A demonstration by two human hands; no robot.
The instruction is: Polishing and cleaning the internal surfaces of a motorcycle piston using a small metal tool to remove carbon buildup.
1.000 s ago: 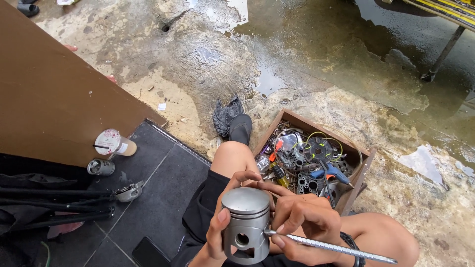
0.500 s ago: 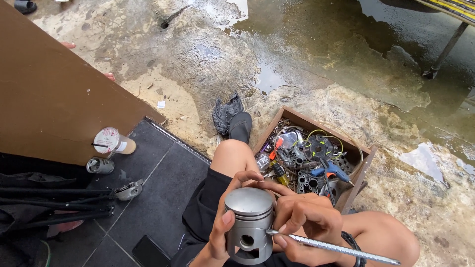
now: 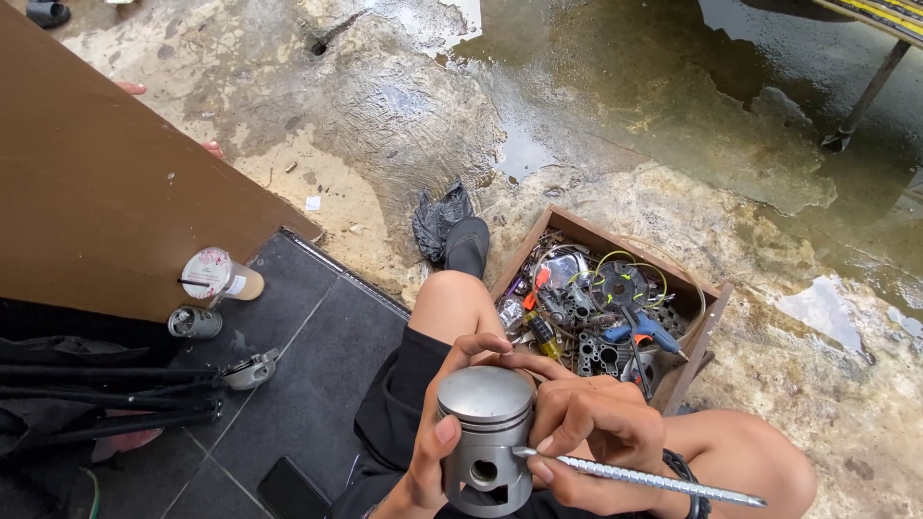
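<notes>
Piston (image 3: 484, 437) sat low in the middle of the frame, held upright over the person's lap, and it was the thing most likely to come to grief. The left hand (image 3: 433, 452) was wrapped round its left side, thumb pressed on the skirt and fingers curled behind the crown. The right hand (image 3: 586, 432) was closed on a long metal rod (image 3: 644, 478), pinching it near the front so that the tip met the piston's right side just under the ring grooves. As I judged it, the tip could have skidded on that smooth metal and scratched the skirt, or jabbed the thumb beside it. The grip looked one-sided too, so a hard push from the rod might have tipped the piston out of the hand onto the dark floor tiles (image 3: 308, 384) or the wet concrete (image 3: 615, 125) beyond.

The piston itself looked dull silver, with a flat, clean crown, two or three narrow grooves round the top, a round pin hole in the side and a cut-out at the lower edge.

To the right of centre stood a wooden box (image 3: 707, 332) full of tangled tools and parts. At the left a lidded drink cup (image 3: 221, 277) lay by a brown board (image 3: 106, 183).
</notes>
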